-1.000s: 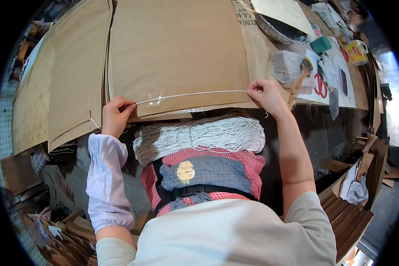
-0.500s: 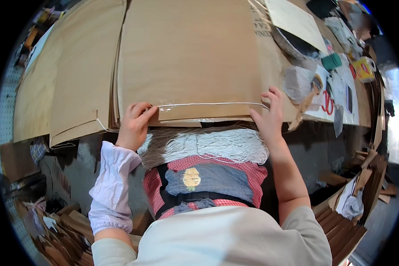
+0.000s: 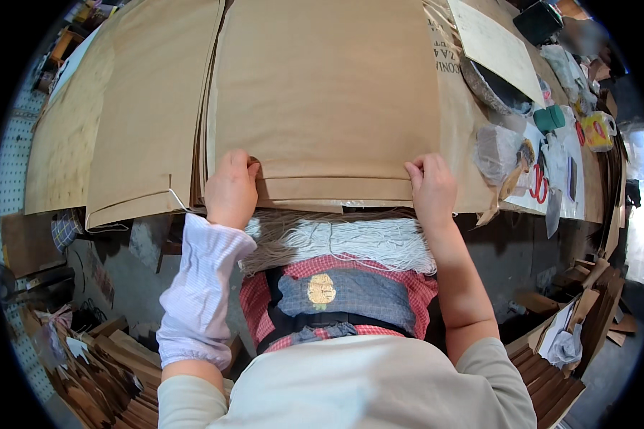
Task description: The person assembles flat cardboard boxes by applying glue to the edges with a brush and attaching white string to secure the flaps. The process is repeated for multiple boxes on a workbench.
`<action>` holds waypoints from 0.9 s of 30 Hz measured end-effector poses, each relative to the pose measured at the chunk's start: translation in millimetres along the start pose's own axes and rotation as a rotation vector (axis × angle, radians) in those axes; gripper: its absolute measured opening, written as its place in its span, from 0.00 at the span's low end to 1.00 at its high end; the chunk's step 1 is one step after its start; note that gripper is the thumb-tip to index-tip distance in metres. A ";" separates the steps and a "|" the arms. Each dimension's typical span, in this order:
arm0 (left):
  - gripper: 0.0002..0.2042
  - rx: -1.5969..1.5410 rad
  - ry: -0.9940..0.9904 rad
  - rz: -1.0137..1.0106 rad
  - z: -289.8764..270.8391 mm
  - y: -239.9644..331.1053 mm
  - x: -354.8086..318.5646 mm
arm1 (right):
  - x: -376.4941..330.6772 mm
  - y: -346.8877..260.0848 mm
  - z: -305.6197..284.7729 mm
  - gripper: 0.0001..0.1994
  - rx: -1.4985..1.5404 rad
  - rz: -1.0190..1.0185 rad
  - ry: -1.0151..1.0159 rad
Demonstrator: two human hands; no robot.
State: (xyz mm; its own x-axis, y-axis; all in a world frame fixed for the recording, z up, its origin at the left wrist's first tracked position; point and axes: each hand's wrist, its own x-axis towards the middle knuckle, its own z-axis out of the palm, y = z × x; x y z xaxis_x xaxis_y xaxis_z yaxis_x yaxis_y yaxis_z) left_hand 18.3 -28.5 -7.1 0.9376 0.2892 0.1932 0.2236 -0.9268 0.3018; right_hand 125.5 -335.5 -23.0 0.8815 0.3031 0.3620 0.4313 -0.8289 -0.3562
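You are creasing the brown paper sheet (image 3: 329, 93)'s near fold, left hand (image 3: 230, 190) and right hand (image 3: 431, 190) fingers clenched on it; next, press it flat.

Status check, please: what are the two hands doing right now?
Left hand and right hand both pressing the folded near edge of the flat brown paper sheet. White string bundle on lap. Nothing in the way.

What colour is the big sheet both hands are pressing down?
Plain kraft brown, the paper sheet under the left hand and right hand; head view.
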 end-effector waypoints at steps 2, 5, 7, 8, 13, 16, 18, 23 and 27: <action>0.15 0.095 -0.067 -0.033 -4.1 26.1 -3.8 | -0.1 -17.5 3.4 0.14 -0.149 0.041 0.167; 0.27 -0.013 -0.050 0.454 6.1 68.0 -19.0 | -13.6 -56.3 18.6 0.26 0.179 -0.285 -0.082; 0.42 0.103 -0.402 0.404 3.1 83.3 -25.5 | -22.2 -80.1 1.1 0.31 -0.015 -0.314 -0.309; 0.42 0.146 -0.381 0.291 2.6 74.8 -29.3 | -28.4 -70.5 -0.3 0.31 -0.045 -0.181 -0.309; 0.46 0.141 -0.223 0.088 -2.4 8.2 -27.6 | -31.8 0.6 -4.8 0.27 -0.142 0.055 -0.002; 0.41 0.091 -0.182 0.090 -2.0 4.8 -27.1 | -27.2 5.5 -7.4 0.24 -0.167 0.065 0.058; 0.39 0.007 -0.183 0.060 -2.5 3.0 -27.3 | -24.2 -2.2 -12.3 0.22 -0.182 -0.042 0.095; 0.36 -0.014 -0.222 0.061 -3.2 2.5 -21.3 | -18.3 12.9 -4.9 0.21 0.136 0.317 0.107; 0.38 0.044 -0.185 0.069 2.2 5.3 -27.9 | -18.0 8.1 -9.4 0.21 0.039 0.290 0.076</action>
State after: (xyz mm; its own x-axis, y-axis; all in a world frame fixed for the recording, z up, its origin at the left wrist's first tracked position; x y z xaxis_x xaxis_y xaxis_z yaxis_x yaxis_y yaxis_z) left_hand -6.1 -42.1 -12.9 0.9831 0.1795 0.0362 0.1648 -0.9535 0.2523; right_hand 111.3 -352.1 -24.3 0.9528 0.0191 0.3030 0.1718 -0.8569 -0.4861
